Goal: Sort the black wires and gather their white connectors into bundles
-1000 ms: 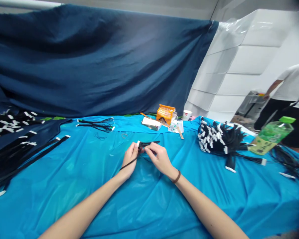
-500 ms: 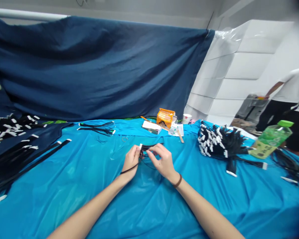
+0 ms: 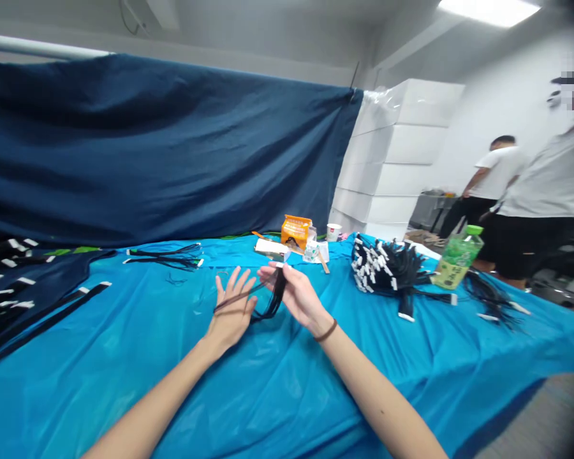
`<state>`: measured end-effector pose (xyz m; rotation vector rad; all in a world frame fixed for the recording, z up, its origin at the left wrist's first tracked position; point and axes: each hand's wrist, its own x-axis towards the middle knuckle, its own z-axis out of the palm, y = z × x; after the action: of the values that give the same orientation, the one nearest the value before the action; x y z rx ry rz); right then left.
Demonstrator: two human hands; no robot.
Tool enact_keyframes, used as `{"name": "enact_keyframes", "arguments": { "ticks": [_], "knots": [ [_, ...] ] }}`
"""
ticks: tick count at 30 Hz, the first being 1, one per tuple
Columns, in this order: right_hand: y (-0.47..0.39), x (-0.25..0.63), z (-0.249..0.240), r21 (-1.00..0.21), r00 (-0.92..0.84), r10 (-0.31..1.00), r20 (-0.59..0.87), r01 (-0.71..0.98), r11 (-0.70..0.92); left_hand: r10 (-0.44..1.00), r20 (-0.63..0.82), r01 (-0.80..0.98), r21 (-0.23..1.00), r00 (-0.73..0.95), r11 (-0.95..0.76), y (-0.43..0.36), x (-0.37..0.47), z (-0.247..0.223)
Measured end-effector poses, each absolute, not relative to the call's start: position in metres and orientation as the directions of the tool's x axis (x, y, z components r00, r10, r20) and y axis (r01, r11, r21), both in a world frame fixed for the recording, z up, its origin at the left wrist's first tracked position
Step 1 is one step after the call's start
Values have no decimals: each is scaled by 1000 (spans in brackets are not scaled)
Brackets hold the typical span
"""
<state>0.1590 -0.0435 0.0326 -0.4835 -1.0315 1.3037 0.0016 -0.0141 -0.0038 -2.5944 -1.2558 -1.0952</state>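
My right hand [image 3: 300, 294] pinches the white-tipped end of a black cable bundle [image 3: 278, 290], which hangs down and curves to the left. My left hand [image 3: 230, 307] is spread flat beside it, fingers apart, with a dark strand lying across the back of the hand and running toward the bundle. Both hands are over the middle of the blue cloth [image 3: 258, 395]. Whether the left fingers touch the lower end of the bundle cannot be made out.
A pile of white-tipped black cables [image 3: 380, 264] lies right, beside a green bottle [image 3: 459, 256]. More cables [image 3: 43, 319] lie left. An orange package [image 3: 296, 233], a small box [image 3: 271, 247] and a paper cup [image 3: 333, 231] stand behind. Two people stand at the back right.
The view has turned right. My left hand has opened and moved away from the white end; my right hand now holds that end, and the bundle hangs down instead of lying sideways.
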Motion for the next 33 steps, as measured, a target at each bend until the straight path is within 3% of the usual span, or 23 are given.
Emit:
{"name": "enact_keyframes", "arguments": {
  "ticks": [2,5,10,12,14,17,19,21,23,24,28,33],
  "knots": [
    [-44,174,44,-713,55,944,324,-641,282,589,525,537,269,614,-800,-17,0,-5],
    [-51,211,61,-663,257,917,305,-634,398,460,420,350,314,782,-882,-26,3,-9],
    [-69,278,94,-710,398,848,351,-477,518,115,592,131,16,798,-991,-50,19,-8],
    [-72,303,116,-667,505,719,477,-325,671,-13,615,45,-78,788,-996,-56,22,-5],
    [-70,331,142,-573,525,514,679,-60,817,-55,601,17,-113,797,-993,-55,23,-4],
    [-55,373,174,-400,497,203,843,328,856,54,569,99,-50,821,-994,-46,21,-8],
    [-40,398,179,-364,488,106,866,470,804,173,552,194,20,816,-981,-39,21,-12],
    [-28,415,164,-470,529,155,834,536,702,267,541,269,77,797,-960,-33,20,-17],
    [-22,425,132,-689,551,414,725,568,450,329,534,313,124,778,-942,-29,19,-21],
    [-22,428,114,-736,552,490,674,557,385,350,531,325,144,771,-935,-28,18,-23],
    [-31,423,63,-783,547,582,601,548,294,388,530,346,182,754,-920,-23,14,-25],
    [-74,359,95,-716,495,530,688,581,387,352,701,326,178,620,-928,-33,16,4]
  ]
}}
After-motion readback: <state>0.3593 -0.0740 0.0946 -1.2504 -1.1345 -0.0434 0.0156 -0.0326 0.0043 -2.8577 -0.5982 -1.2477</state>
